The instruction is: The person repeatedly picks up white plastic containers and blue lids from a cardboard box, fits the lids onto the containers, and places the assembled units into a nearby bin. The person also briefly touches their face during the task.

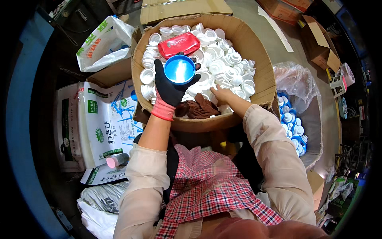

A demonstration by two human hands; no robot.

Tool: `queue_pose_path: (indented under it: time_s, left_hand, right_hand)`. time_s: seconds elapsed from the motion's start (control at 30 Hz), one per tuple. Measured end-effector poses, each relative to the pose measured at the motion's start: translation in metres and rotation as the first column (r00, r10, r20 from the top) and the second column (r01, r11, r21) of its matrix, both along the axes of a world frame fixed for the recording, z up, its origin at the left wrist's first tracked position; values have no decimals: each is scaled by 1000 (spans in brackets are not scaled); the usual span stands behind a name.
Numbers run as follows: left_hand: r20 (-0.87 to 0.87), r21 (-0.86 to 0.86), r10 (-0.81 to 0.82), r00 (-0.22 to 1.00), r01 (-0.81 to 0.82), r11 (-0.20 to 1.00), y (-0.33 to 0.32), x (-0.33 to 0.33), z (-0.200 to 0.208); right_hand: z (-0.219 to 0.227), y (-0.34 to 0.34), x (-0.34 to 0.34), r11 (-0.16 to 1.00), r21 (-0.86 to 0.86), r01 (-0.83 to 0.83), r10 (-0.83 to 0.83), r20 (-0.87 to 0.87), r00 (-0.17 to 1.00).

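Note:
A round blue plastic cap [180,69] sits in my left hand [172,85], which wears a black and pink glove, its fingers curled around the rim. Below it is a large cardboard box [254,51] filled with white plastic caps [217,55]. My right hand [224,95] is bare and reaches over the box's near side, fingers stretched among the white caps; its fingertips are partly hard to make out. Brown crumpled cloth [200,107] lies between my hands at the box's near edge. On the caps beyond my left hand rests a red pouch [179,44].
To the right, a plastic-lined box [314,119] holds blue and white caps [292,123]. A white plastic bag [105,44] stands at left above printed white sacks [105,131]. A small pink-lidded bottle [117,160] lies there. Open cardboard boxes [320,46] stand far right.

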State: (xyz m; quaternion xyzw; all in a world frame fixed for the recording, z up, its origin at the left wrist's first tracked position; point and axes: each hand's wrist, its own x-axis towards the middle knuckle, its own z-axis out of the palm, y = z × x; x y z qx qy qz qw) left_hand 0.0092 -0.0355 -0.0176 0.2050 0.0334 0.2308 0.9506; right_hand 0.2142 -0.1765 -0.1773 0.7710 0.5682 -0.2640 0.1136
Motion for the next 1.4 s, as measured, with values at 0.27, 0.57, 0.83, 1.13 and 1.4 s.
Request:
queue_pose_path:
  time_s: [0.27, 0.57, 0.83, 1.13, 1.4]
  left_hand:
    - [-33, 3, 14, 999, -14, 1000, 5, -3, -4]
    - [-40, 7, -59, 997, 59, 998, -21, 15, 9]
    - [19, 139, -91, 996, 87, 986, -32, 26, 14]
    - [28, -42, -93, 995, 94, 995, -16, 18, 2]
    - [-151, 317, 26, 988, 24, 948, -21, 21, 3]
  right_hand:
    - [30, 5, 38, 873, 193, 448, -277, -559, 782]
    - [172, -22, -10, 769, -16, 639, 212, -937, -279]
    - [163, -33, 0, 708, -130, 694, 197, -907, -372]
    - [183, -51, 11, 664, -173, 727, 318, -815, -484]
    - [186, -54, 6, 610, -111, 785, 350, -851, -392]
